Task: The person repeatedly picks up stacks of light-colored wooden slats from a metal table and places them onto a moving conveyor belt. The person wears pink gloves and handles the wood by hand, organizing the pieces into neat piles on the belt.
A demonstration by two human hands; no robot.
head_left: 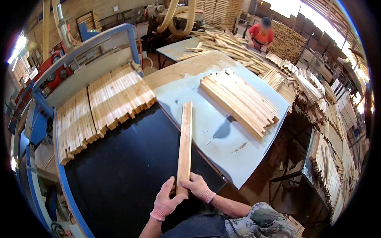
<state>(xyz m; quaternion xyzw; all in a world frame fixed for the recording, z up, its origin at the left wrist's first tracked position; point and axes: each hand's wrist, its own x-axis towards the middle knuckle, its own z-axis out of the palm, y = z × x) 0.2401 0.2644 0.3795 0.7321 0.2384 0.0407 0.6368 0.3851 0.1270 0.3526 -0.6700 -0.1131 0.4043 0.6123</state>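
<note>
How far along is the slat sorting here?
Looks done: two rows of pale wooden slats lie side by side at the far end of the black belt surface. In hand: both gloved hands, left and right, grip the near end of one long wooden slat. Apparently left: a loose stack of similar slats on the light blue table.

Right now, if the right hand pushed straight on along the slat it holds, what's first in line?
Probably nothing close: the right hand points up the slat, over black belt and grey table. Farther on lies a bare plank; depth unclear.
</note>
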